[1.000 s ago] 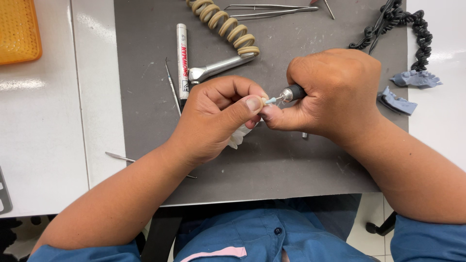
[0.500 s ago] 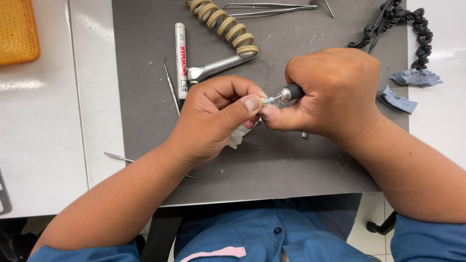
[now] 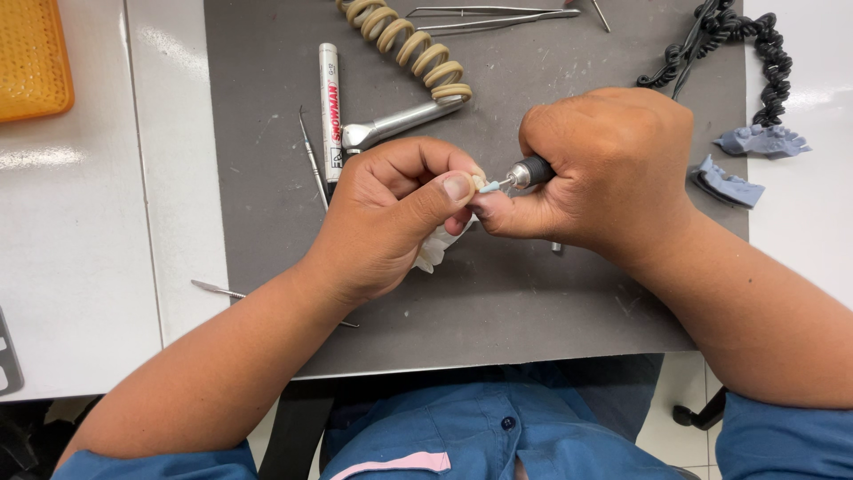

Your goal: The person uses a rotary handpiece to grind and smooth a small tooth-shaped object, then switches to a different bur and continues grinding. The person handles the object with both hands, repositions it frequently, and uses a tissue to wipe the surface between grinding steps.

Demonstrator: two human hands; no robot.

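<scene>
My left hand [image 3: 391,213] pinches a small pale piece [image 3: 480,183] between thumb and fingers, with a bit of white material [image 3: 435,252] showing under the palm. My right hand [image 3: 604,173] grips a rotary handpiece [image 3: 530,172] with a black and silver nose. Its small light-blue tip [image 3: 490,187] touches the pale piece at my left thumb. Both hands meet over a dark grey mat [image 3: 498,302].
On the mat lie a white marker [image 3: 330,107], thin metal picks [image 3: 311,160], a silver handpiece on a beige coiled hose [image 3: 404,40] and tweezers [image 3: 489,16]. A black coiled cord [image 3: 755,44] and grey-blue dental models [image 3: 760,140] sit right. An orange tray [image 3: 31,58] is far left.
</scene>
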